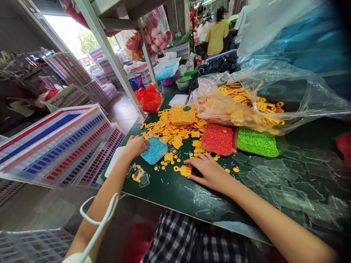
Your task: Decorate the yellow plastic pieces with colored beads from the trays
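Note:
My left hand point(136, 146) reaches into the near left edge of a square tray of blue beads point(155, 149); its fingertips are bent at the beads, and what they may pinch is too small to tell. On the dark green table my right hand point(207, 171) rests with thumb and fingers around the right end of a flat yellow plastic piece point(185, 170). Behind the hands lie a heap of similar yellow pieces point(164, 126), a tray of yellow beads point(183, 114), a tray of red beads point(218, 139) and a tray of green beads point(257, 141).
Thin clear plastic squares point(282, 179) spread over the table's right side. A clear bag of yellow pieces point(236, 102) lies behind the trays. Striped plastic crates point(60, 146) stand at the left, near a metal post point(109, 54). A person in yellow point(216, 38) is far back.

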`<control>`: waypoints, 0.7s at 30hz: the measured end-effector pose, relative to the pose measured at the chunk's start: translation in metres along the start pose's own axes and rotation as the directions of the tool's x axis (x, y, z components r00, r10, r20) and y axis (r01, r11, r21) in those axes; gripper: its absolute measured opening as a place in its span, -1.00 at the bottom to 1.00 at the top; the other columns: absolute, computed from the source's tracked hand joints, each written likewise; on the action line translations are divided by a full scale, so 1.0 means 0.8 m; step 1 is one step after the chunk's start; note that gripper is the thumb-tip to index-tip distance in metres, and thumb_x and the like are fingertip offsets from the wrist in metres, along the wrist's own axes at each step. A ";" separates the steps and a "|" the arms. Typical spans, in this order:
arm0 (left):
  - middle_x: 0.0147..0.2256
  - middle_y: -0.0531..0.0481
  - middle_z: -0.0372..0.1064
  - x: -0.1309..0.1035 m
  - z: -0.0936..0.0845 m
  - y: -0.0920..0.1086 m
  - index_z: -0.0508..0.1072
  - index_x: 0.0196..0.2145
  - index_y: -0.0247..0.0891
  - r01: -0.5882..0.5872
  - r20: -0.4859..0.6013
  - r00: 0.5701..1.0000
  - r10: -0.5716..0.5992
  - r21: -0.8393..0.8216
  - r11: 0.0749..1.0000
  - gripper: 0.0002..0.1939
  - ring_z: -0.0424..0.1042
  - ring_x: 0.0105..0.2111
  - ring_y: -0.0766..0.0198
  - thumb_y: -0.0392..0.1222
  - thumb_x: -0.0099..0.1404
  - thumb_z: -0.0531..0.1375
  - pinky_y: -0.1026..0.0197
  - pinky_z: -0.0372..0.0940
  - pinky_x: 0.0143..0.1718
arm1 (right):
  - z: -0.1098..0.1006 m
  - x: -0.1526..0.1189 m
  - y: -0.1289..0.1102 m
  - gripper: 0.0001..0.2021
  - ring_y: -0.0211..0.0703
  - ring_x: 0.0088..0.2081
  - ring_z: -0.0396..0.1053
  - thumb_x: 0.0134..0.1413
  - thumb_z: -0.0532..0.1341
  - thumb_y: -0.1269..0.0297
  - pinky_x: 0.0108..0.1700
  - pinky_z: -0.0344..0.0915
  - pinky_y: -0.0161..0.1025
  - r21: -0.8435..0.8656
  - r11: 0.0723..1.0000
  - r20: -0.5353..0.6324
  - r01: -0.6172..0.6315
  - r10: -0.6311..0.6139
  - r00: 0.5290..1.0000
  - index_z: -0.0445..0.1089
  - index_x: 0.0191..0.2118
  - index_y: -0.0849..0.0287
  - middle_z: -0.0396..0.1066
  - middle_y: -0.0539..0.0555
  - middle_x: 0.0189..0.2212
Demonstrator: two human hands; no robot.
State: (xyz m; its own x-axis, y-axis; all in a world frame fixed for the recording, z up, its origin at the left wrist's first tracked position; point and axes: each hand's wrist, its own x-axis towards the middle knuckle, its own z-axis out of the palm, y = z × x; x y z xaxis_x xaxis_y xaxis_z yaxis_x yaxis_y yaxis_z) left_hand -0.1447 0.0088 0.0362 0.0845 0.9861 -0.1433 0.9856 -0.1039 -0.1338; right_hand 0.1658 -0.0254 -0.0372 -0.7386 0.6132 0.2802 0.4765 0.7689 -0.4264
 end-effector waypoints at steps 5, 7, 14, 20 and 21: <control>-0.14 -0.09 0.53 0.013 0.011 0.001 0.56 -0.27 -0.18 -0.042 0.052 0.998 0.043 -0.027 0.999 -0.81 0.37 -0.03 -0.01 -0.08 0.23 0.20 0.07 0.09 -0.02 | -0.004 -0.001 0.001 -0.68 0.07 -0.01 0.29 0.18 0.21 0.25 0.02 0.24 0.03 -0.029 0.999 0.020 0.033 -0.033 0.999 0.33 0.04 0.17 0.45 0.16 -0.07; -0.18 -0.09 0.54 0.015 0.016 -0.002 0.55 -0.31 -0.19 -0.043 0.065 0.997 0.046 -0.045 0.998 -0.81 0.39 -0.06 0.00 -0.07 0.23 0.19 0.06 0.08 -0.02 | -0.005 0.000 0.002 -0.70 0.05 -0.04 0.30 0.20 0.20 0.24 -0.01 0.25 0.00 -0.033 0.998 0.023 0.050 -0.049 0.999 0.34 0.02 0.18 0.45 0.16 -0.09; -0.33 -0.13 0.55 0.018 0.024 -0.011 0.52 -0.47 -0.22 -0.040 0.040 0.998 0.045 -0.104 0.994 -0.76 0.42 -0.17 -0.01 -0.05 0.22 0.15 -0.05 0.09 -0.01 | -0.007 0.000 -0.001 -0.73 0.01 -0.08 0.31 0.17 0.24 0.21 -0.03 0.24 -0.05 -0.064 0.997 0.014 0.043 -0.042 0.999 0.37 -0.05 0.19 0.45 0.15 -0.13; -0.39 -0.04 0.55 0.014 0.022 -0.020 0.54 -0.42 -0.17 -0.043 0.008 0.999 0.046 -0.220 0.975 -0.76 0.47 -0.30 0.02 0.03 0.11 0.23 -0.09 0.14 -0.03 | -0.013 0.004 -0.007 -0.73 -0.01 -0.07 0.32 0.15 0.26 0.19 -0.04 0.24 -0.09 -0.104 0.995 0.054 0.007 -0.002 0.999 0.38 -0.07 0.20 0.45 0.13 -0.14; -0.40 -0.03 0.54 0.015 0.023 -0.021 0.54 -0.41 -0.16 -0.041 0.009 0.999 0.044 -0.234 0.971 -0.77 0.47 -0.32 0.03 0.03 0.06 0.25 -0.10 0.14 -0.03 | -0.013 0.004 -0.008 -0.71 -0.01 -0.07 0.32 0.15 0.26 0.18 -0.04 0.24 -0.09 -0.107 0.994 0.058 0.001 0.006 0.998 0.37 -0.06 0.20 0.45 0.13 -0.13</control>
State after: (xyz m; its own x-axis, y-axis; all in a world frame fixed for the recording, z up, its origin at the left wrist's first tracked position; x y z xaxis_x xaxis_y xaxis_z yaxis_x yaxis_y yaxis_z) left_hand -0.1633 0.0198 0.0186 0.1264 0.9794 -0.1576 0.9883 -0.1106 0.1050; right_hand 0.1652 -0.0264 -0.0242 -0.7625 0.6058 0.2272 0.5245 0.7843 -0.3314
